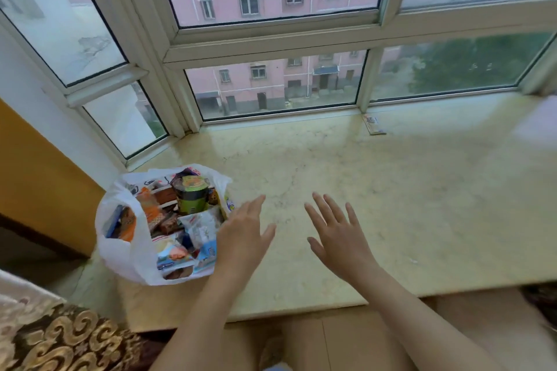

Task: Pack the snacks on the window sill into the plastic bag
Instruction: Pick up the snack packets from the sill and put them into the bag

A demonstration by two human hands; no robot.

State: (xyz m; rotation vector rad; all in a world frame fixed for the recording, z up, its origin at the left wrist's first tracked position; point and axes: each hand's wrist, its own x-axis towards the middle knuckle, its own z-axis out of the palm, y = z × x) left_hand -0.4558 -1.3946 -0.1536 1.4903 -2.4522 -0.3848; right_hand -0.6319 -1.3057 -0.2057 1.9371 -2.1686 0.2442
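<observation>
We locate the plastic bag [126,253] at lower left of the frame, standing on the window sill [391,205] with its mouth open upward. It is filled with snacks [180,232]: a green cup container [192,194] stands upright toward the back, and flat wrapped packets lie stacked in front of it. We judge that the open mouth is left spread so that items can be dropped in from above.

The left hand [242,238] sits at lower centre, just beside the right edge of the bag; we cannot tell whether it touches the plastic. Its fingers are spread and hold nothing. The right hand [339,235] hovers right of it over bare sill, fingers likewise spread and empty. We read both flat, open palms as hands that carry no load.

One small flat packet [373,124] lies at centre right, against the window frame [271,39], well apart from both hands and the bag. Whether it is a snack is too small to tell. If it is, we judge the packing nearly complete.

The sill is a broad, polished, pale stone surface with faint veining. Multi-pane windows bound it at the top. A patterned fabric [60,337] occupies the lower left corner.
</observation>
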